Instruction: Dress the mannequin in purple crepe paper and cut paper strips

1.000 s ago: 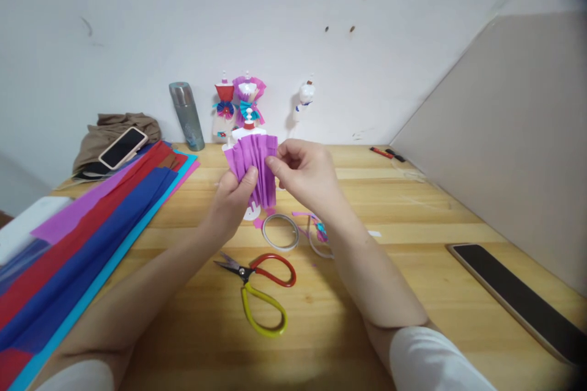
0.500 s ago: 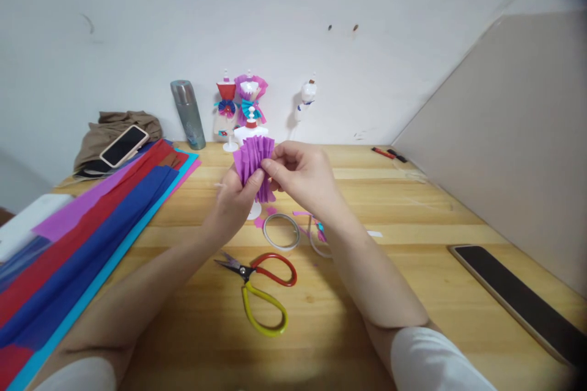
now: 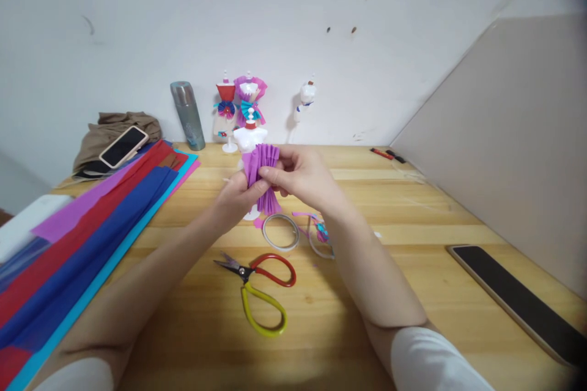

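Between my two hands is a pleated piece of purple crepe paper (image 3: 263, 165), its folds gathered at the middle and fanning out above and below. My left hand (image 3: 236, 195) grips its left side, the thumb lying across the pleats. From the right, my right hand (image 3: 305, 174) pinches the folds with thumb and fingers; some fingertips are behind the paper. Just behind the paper stands a small white mannequin (image 3: 250, 137) with a red neck band, its lower body hidden. Below my hands on the table are a roll of tape (image 3: 264, 238) and open scissors (image 3: 247, 272) with red and yellow handles.
Coloured paper sheets (image 3: 114, 226) cover the table's left side, near a phone (image 3: 123, 146) on brown cloth. A flask (image 3: 188, 116) and dressed mannequins (image 3: 226, 95) stand by the wall. Another tape ring (image 3: 316, 247) holds paper scraps. A large dark-screened device (image 3: 513, 299) lies right.
Both hands have shifted slightly down and right with the purple paper. Its pleats look more tightly gathered, and more of the white mannequin shows behind it.
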Demonstrator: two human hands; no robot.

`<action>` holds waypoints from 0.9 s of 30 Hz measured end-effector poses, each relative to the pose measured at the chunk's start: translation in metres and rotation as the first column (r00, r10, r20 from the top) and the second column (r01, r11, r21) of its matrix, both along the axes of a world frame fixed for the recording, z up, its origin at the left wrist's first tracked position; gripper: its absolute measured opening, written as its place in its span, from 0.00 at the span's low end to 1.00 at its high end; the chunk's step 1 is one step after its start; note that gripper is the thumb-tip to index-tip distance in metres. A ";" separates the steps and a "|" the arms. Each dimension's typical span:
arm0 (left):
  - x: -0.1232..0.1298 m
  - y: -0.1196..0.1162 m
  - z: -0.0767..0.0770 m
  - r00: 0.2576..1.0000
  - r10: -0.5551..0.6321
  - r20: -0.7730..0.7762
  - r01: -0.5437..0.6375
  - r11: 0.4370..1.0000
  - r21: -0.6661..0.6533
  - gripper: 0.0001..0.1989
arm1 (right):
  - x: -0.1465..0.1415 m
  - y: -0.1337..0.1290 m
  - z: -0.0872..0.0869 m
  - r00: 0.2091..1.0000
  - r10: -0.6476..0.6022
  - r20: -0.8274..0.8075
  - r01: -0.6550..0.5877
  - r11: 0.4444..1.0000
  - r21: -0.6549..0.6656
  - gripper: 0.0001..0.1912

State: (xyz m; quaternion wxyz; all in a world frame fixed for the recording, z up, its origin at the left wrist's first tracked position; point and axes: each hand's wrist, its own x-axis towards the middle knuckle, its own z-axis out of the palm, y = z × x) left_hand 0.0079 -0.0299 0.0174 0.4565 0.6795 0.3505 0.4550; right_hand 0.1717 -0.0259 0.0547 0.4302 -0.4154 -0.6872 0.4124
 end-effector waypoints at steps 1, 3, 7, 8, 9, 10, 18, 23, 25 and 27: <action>-0.001 0.001 0.000 1.000 -0.008 -0.021 0.007 1.000 -0.009 0.13 | 0.001 0.001 0.001 1.000 0.029 -0.012 -0.029 0.999 -0.036 0.08; -0.003 0.002 0.000 0.997 -0.046 -0.059 0.044 0.999 -0.032 0.15 | 0.003 0.002 0.001 0.997 0.074 -0.033 -0.077 0.993 -0.087 0.08; -0.006 0.005 0.000 0.983 -0.176 -0.049 0.174 0.984 -0.048 0.18 | 0.005 0.004 0.000 0.986 0.153 -0.064 -0.159 0.981 -0.111 0.11; -0.007 0.006 -0.001 0.980 -0.195 -0.035 0.193 0.980 -0.055 0.18 | 0.006 0.005 -0.001 0.982 0.174 -0.078 -0.182 0.977 -0.114 0.12; -0.007 0.006 -0.002 0.978 -0.207 -0.017 0.206 0.976 -0.066 0.18 | 0.006 0.006 -0.001 0.977 0.193 -0.095 -0.203 0.972 -0.119 0.12; -0.008 0.007 -0.003 0.975 -0.221 0.003 0.220 0.972 -0.085 0.17 | 0.006 0.007 -0.002 0.973 0.206 -0.109 -0.219 0.968 -0.123 0.12; -0.010 0.012 -0.008 0.950 -0.236 0.203 0.270 0.949 -0.161 0.28 | 0.005 0.019 -0.009 0.950 0.166 -0.264 -0.194 0.977 -0.083 0.16; -0.005 0.006 -0.008 0.952 -0.104 0.288 0.157 0.973 -0.167 0.25 | 0.010 0.022 -0.006 0.940 0.121 -0.318 -0.147 0.987 -0.059 0.19; -0.004 0.000 -0.005 0.962 -0.061 0.266 0.105 0.982 -0.155 0.20 | 0.012 0.021 -0.004 0.935 0.137 -0.329 -0.164 0.985 -0.056 0.19; -0.002 -0.005 -0.002 0.978 -0.002 0.210 0.026 0.994 -0.109 0.16 | 0.012 0.019 -0.003 0.926 0.155 -0.343 -0.182 0.982 -0.048 0.20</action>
